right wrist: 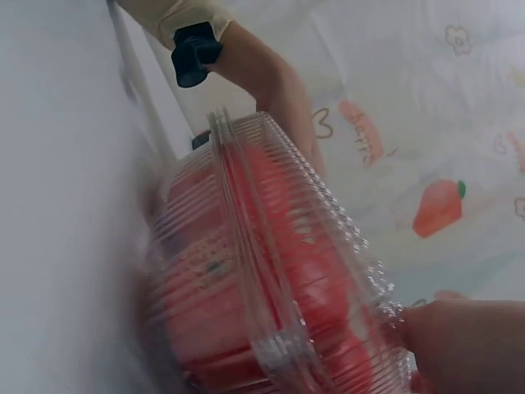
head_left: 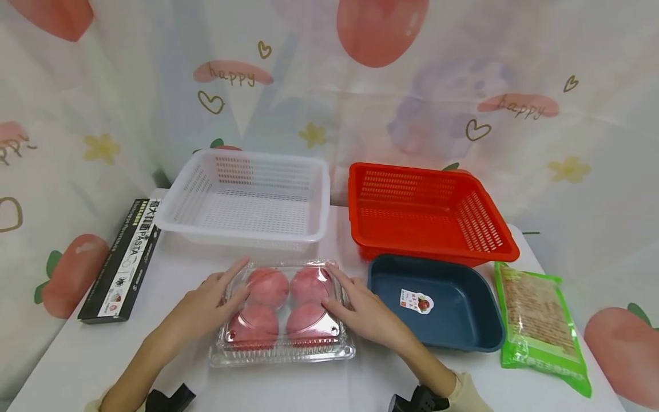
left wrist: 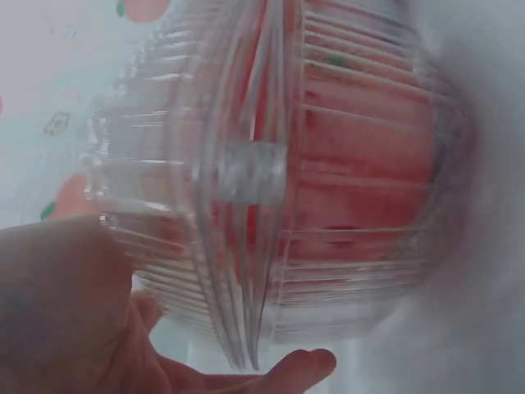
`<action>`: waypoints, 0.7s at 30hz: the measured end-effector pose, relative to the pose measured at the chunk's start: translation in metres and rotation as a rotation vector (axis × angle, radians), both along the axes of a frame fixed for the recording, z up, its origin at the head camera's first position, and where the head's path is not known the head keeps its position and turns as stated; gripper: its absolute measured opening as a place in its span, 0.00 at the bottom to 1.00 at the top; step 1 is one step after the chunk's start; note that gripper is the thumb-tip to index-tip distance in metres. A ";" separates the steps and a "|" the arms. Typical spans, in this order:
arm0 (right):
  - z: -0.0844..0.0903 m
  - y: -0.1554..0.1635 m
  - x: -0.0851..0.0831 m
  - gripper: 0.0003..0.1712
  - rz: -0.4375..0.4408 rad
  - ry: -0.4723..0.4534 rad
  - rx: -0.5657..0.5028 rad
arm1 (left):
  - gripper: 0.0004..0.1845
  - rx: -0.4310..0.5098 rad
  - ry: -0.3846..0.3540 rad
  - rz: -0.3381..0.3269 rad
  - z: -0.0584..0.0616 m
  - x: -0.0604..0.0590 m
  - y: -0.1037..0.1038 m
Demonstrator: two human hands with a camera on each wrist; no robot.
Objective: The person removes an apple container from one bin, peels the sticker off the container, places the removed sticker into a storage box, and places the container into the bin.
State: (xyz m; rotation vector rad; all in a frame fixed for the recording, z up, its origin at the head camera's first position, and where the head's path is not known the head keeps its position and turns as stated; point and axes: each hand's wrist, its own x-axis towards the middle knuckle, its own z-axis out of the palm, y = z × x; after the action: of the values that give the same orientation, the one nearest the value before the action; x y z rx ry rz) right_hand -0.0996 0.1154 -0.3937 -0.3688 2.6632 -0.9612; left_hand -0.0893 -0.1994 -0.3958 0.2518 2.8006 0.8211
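Note:
A clear plastic clamshell box (head_left: 283, 357) sits on the white table, holding several round pinkish-red fruits (head_left: 268, 288); their exact kind is hard to tell. From the left, my left hand (head_left: 198, 303) grips the box, thumb over the lid and fingers around the back left corner. My right hand (head_left: 368, 309) grips the opposite side in the same way. In the left wrist view, the ribbed box (left wrist: 361, 164) shows a narrow gap along its rim, and a fingertip lies just beyond it. The right wrist view shows the thumb side of my right hand (right wrist: 467, 345) against the lid.
Behind the box stand a white basket (head_left: 242, 234) and a red basket (head_left: 432, 246). A dark blue basin (head_left: 448, 320) is close to my right hand, with a green-edged food packet (head_left: 540, 326) beyond it. At the left lies a black pasta box (head_left: 123, 263).

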 end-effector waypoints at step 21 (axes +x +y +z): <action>-0.010 -0.003 0.010 0.35 -0.043 -0.027 -0.088 | 0.34 0.062 -0.003 0.094 -0.012 0.027 0.002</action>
State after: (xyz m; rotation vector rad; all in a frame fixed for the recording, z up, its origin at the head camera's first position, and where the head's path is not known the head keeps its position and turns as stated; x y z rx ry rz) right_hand -0.0900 0.1126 -0.4040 -0.3164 2.6205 -1.0911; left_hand -0.0622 -0.1972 -0.4074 0.1301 2.8055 0.9297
